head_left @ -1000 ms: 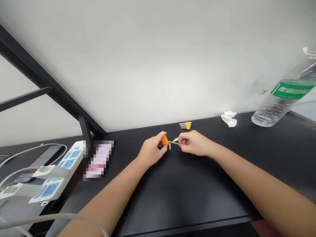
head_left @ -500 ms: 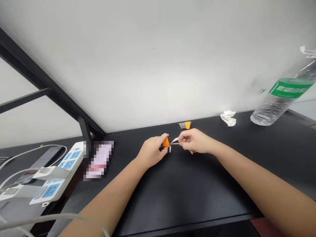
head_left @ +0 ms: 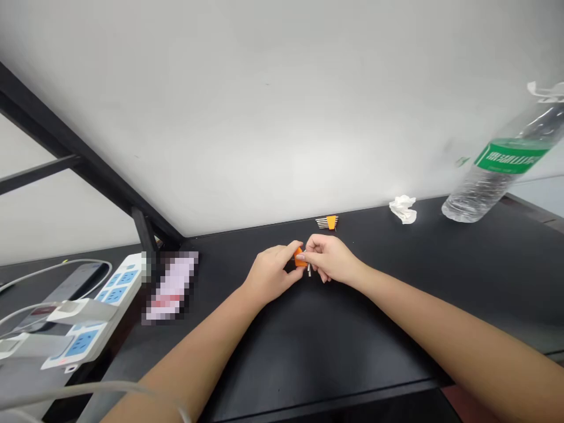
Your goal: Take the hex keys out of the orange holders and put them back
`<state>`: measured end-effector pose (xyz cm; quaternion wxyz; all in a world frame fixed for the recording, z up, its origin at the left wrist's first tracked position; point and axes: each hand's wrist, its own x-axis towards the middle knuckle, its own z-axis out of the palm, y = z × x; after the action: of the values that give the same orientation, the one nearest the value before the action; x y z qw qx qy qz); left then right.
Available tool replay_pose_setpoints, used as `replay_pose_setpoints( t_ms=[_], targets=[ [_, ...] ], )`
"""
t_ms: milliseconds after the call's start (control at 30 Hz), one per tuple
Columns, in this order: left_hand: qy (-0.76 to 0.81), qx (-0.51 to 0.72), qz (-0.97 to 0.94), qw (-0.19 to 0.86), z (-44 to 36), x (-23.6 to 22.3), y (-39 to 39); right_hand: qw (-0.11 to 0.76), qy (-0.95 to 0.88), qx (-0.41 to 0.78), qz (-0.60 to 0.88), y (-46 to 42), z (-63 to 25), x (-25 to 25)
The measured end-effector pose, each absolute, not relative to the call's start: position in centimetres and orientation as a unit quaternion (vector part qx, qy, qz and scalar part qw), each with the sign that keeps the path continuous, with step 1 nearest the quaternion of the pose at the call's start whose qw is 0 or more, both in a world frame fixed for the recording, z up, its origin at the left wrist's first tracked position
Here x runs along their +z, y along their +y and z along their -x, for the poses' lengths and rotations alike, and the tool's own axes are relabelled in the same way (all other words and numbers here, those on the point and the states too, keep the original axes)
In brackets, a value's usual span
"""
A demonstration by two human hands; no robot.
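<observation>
right hand has moved left, now touching the orange holder; whether it grips anything cannot be told. left hand pinches the holder, which sits in front and left of the metal key set.

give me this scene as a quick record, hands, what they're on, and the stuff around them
left hand: left hand pinching an orange holder
right hand: right hand meeting the holder, fingers curled; its grip is partly hidden
between hands: short metal piece poking out below
near wall: second orange holder with metal rods
far right: crumpled tissue, clear bottle with green label
left side: power strip
surface: black table
</observation>
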<state>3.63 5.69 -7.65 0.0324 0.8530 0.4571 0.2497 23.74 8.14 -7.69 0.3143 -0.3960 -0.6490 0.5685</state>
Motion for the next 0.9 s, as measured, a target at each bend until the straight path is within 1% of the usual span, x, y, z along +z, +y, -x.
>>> replay_pose_setpoints(
  t_ms=[67, 133, 233, 367, 400, 467, 500, 533, 633, 733, 900],
  targets=[
    [0.464, 0.266, -0.844, 0.028, -3.4, -8.0, 5.9, 0.301, -0.652, 0.587, 0.375, 8.4, -24.1, -7.6],
    [0.465, 0.278, -0.84, 0.027, -3.1, -8.4, 6.0, 0.269, -0.664, 0.606, 0.346, 8.5, -24.4, -7.6],
    [0.452, 0.278, -0.848, 0.024, -2.8, -8.6, 6.2, 0.239, -0.698, 0.578, 0.348, 8.6, -24.5, -7.9],
    [0.461, 0.284, -0.84, 0.032, -2.7, -8.4, 6.3, 0.228, -0.76, 0.466, 0.391, 9.1, -25.1, -7.7],
    [0.471, 0.288, -0.833, 0.04, -2.7, -8.4, 6.3, 0.226, -0.783, 0.416, 0.403, 9.4, -25.6, -7.5],
    [0.488, 0.294, -0.82, 0.062, -2.8, -8.3, 6.4, 0.215, -0.834, 0.277, 0.426, 10.3, -26.7, -7.2],
    [0.492, 0.296, -0.815, 0.075, -2.7, -8.3, 6.4, 0.188, -0.856, 0.21, 0.433, 10.9, -27.3, -7.2],
    [0.495, 0.297, -0.812, 0.086, -2.7, -8.3, 6.5, 0.157, -0.87, 0.169, 0.435, 11.3, -27.9, -7.2],
    [0.499, 0.296, -0.807, 0.11, -2.6, -8.4, 6.6, 0.108, -0.886, 0.13, 0.433, 12.2, -28.7, -7.5],
    [0.498, 0.292, -0.808, 0.117, -2.6, -8.5, 6.7, 0.094, -0.887, 0.121, 0.435, 12.1, -28.5, -7.7],
    [0.491, 0.289, -0.816, 0.1, -2.6, -8.5, 6.6, 0.066, -0.889, 0.093, 0.443, 11.3, -27.8, -7.5]
  ],
)
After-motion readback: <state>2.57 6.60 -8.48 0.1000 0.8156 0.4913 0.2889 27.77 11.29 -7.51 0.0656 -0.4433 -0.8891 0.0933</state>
